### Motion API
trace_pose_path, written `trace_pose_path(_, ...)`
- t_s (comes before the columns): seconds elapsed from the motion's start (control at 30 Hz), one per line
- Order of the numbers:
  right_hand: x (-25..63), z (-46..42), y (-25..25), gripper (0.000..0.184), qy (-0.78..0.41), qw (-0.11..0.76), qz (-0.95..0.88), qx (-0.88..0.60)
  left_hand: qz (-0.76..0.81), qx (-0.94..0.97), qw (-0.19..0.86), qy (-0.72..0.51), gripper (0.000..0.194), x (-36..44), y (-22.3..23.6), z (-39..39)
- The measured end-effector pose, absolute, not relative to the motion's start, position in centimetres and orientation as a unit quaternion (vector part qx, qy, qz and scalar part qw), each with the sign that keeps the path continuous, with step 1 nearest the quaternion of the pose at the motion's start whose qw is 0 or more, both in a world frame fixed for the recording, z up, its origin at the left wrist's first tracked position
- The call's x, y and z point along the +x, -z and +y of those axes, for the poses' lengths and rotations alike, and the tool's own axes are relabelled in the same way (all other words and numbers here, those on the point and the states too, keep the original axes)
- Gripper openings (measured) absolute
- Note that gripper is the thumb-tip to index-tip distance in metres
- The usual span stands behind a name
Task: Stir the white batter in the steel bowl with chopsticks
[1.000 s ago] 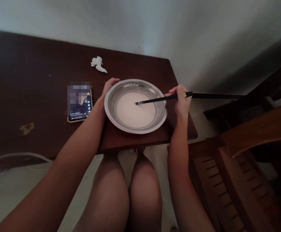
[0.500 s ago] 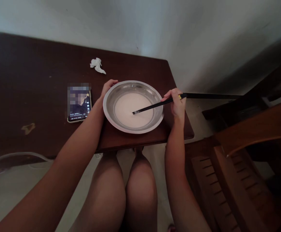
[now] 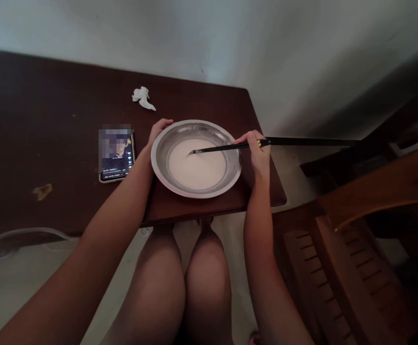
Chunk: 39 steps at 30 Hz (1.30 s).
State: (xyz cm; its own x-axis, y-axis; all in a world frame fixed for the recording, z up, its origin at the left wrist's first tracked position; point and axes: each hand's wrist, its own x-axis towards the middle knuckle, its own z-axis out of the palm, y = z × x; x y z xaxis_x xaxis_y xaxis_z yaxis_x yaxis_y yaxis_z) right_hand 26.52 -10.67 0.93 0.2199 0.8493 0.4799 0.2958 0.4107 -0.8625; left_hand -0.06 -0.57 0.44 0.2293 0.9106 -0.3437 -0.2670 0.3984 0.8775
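A wide metal bowl [image 3: 161,167] stands on the dark wooden table near its front edge. Inside it is a pale, creamy liquid [image 3: 197,170]. My left hand [image 3: 158,130] is wrapped round the bowl's left rim, its fingers partly hidden behind the far side. In my right hand [image 3: 259,151], closed at the bowl's right side, are black chopsticks [image 3: 226,147] with gold bands near the top. They reach leftward over the rim, and their tips dip into the liquid left of the bowl's middle.
Left of the bowl a phone [image 3: 117,155] with a lit screen lies on the table [image 3: 50,110]. Crumpled white tissue [image 3: 143,97] is farther back, near the wall. A white cable [image 3: 32,231] runs along the front left edge. A wooden chair [image 3: 338,268] stands at the right.
The chopstick tips have swung away from me and slightly left through the liquid. My right hand has shifted a little left, while my left hand stays on the rim.
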Motion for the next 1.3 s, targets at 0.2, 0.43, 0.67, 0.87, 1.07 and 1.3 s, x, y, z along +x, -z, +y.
trace_pose_path(0.2,26.5,-10.8,-0.9,0.056,-0.266,0.624,-0.551,-0.487,0.489,0.275,0.71,-0.425,0.04,0.2,-1.6,-1.1)
trace_pose_path(0.43,26.6,-10.6,-0.8,0.051,-0.235,0.647,-0.538,-0.487,0.491,0.298,0.701,-0.422,0.026,-0.1,-0.6,-0.8)
trace_pose_path(0.67,26.3,-10.7,-0.9,0.05,-0.279,0.599,-0.58,-0.476,0.479,0.369,0.671,-0.429,0.017,-0.3,0.4,-0.1)
trace_pose_path(0.87,26.6,-10.7,-0.7,0.055,-0.256,0.648,-0.522,-0.492,0.483,0.333,0.683,-0.435,0.017,-0.3,0.0,-0.3)
trace_pose_path(1.07,26.4,-10.6,-0.7,0.053,-0.264,0.607,-0.567,-0.489,0.492,0.274,0.708,-0.426,0.039,0.2,-1.0,-0.9)
trace_pose_path(1.3,26.6,-10.7,-0.6,0.055,-0.284,0.608,-0.563,-0.483,0.486,0.283,0.707,-0.428,0.039,0.2,-0.9,-0.8)
